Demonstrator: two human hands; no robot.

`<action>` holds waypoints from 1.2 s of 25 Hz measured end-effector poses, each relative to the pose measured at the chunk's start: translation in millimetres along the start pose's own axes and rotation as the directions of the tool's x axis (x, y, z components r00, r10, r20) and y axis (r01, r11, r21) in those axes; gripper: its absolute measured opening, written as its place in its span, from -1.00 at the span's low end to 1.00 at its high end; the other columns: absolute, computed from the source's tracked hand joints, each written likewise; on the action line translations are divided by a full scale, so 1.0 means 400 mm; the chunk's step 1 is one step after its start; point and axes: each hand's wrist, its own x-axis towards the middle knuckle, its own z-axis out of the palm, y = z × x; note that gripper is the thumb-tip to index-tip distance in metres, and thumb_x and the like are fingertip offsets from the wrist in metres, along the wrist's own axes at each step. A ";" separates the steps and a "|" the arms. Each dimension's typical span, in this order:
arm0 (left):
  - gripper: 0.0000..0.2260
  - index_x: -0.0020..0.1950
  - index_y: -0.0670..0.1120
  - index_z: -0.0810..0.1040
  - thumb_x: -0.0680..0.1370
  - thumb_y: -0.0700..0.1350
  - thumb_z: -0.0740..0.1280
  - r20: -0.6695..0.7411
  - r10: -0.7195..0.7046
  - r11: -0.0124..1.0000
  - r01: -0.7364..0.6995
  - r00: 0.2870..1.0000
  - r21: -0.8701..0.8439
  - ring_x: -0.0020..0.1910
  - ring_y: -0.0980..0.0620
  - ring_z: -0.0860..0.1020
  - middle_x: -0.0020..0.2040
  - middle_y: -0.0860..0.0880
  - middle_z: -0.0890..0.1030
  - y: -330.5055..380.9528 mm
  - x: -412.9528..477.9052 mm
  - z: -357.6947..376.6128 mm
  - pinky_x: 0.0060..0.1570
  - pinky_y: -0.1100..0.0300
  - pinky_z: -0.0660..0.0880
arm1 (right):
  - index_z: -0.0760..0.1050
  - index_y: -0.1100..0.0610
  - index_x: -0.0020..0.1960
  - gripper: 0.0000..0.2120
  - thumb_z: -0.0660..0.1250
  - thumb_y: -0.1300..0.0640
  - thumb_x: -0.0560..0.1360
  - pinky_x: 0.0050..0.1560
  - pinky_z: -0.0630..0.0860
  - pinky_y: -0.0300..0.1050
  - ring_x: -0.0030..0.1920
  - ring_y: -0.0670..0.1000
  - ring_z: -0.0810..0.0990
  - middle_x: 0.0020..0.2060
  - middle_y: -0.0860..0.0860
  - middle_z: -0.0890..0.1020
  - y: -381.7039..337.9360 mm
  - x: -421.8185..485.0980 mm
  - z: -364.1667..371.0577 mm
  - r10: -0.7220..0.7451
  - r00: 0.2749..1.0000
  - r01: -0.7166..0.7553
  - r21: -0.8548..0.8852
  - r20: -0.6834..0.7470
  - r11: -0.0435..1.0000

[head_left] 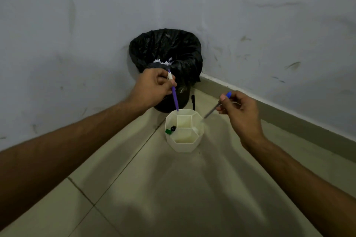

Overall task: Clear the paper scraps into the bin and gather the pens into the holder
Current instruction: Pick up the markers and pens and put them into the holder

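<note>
The bin (169, 90) wears a crinkled, glossy black plastic liner (165, 48). The holder (183, 144) looks like smooth matt cream plastic. Floor tiles (173, 198) show a dull sheen; the wall (77, 25) is matt and scuffed.

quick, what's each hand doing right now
Left hand: pinching the purple pen, tip down over the holder.
Right hand: holding the blue-capped pen, slanted toward the holder.
</note>
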 end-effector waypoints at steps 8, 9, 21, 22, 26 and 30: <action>-0.86 0.01 -0.13 0.67 0.47 -0.17 0.46 -0.034 0.151 0.915 -0.127 0.988 0.383 -0.25 0.25 0.60 -0.12 0.01 0.70 -0.094 0.042 0.115 -0.17 0.52 0.49 | 0.59 0.08 0.11 -0.85 0.34 0.13 0.56 0.05 0.65 -0.05 -0.10 -0.13 0.70 -0.14 -0.08 0.70 0.052 0.085 0.048 -0.058 0.994 0.065 -0.075 0.095 0.995; -0.85 0.01 -0.13 0.67 0.46 -0.17 0.47 -0.019 0.145 0.900 -0.124 0.989 0.417 -0.24 0.21 0.61 -0.14 0.00 0.70 -0.107 0.046 0.121 -0.13 0.43 0.54 | 0.58 0.08 0.12 -0.85 0.36 0.15 0.55 0.05 0.65 -0.06 -0.09 -0.13 0.69 -0.12 -0.09 0.69 0.057 0.099 0.059 -0.069 0.991 0.078 -0.082 0.111 0.994; -0.84 0.03 -0.10 0.69 0.53 -0.07 0.39 0.187 0.014 0.777 -0.129 0.982 0.617 -0.25 0.15 0.61 -0.13 -0.02 0.72 -0.163 0.040 0.128 -0.23 0.30 0.52 | 0.67 0.10 -0.02 -0.88 0.48 0.19 0.44 -0.20 0.49 -0.27 -0.25 -0.16 0.53 -0.18 -0.04 0.66 0.136 0.164 0.176 -0.062 0.937 0.236 -0.492 0.344 0.838; -0.83 0.02 -0.10 0.69 0.52 -0.05 0.40 0.196 0.017 0.771 -0.138 0.980 0.622 -0.25 0.12 0.62 -0.14 -0.03 0.72 -0.158 0.039 0.122 -0.21 0.24 0.55 | 0.69 0.10 0.00 -0.87 0.47 0.17 0.45 -0.20 0.47 -0.29 -0.23 -0.16 0.55 -0.13 -0.02 0.70 0.139 0.164 0.176 -0.065 0.935 0.245 -0.503 0.347 0.829; -0.73 0.18 -0.11 0.62 0.55 -0.02 0.35 0.204 0.057 0.744 -0.178 0.977 0.644 -0.11 0.06 0.64 0.00 -0.05 0.70 -0.121 0.038 0.094 -0.03 0.12 0.60 | 0.67 0.07 0.15 -0.76 0.37 0.04 0.53 -0.11 0.44 -0.25 -0.16 -0.15 0.56 0.06 -0.03 0.71 0.114 0.150 0.134 -0.078 0.932 0.256 -0.490 0.354 0.833; -0.67 0.26 -0.11 0.56 0.52 -0.05 0.38 0.156 0.111 0.766 -0.185 0.981 0.616 -0.02 0.02 0.63 0.08 -0.07 0.67 -0.084 0.043 0.073 0.05 0.16 0.55 | 0.67 0.03 0.07 -0.79 0.37 -0.02 0.52 -0.16 0.44 -0.34 -0.25 -0.25 0.56 -0.07 -0.15 0.67 0.127 0.093 0.006 -0.009 0.985 0.082 -0.421 0.171 0.903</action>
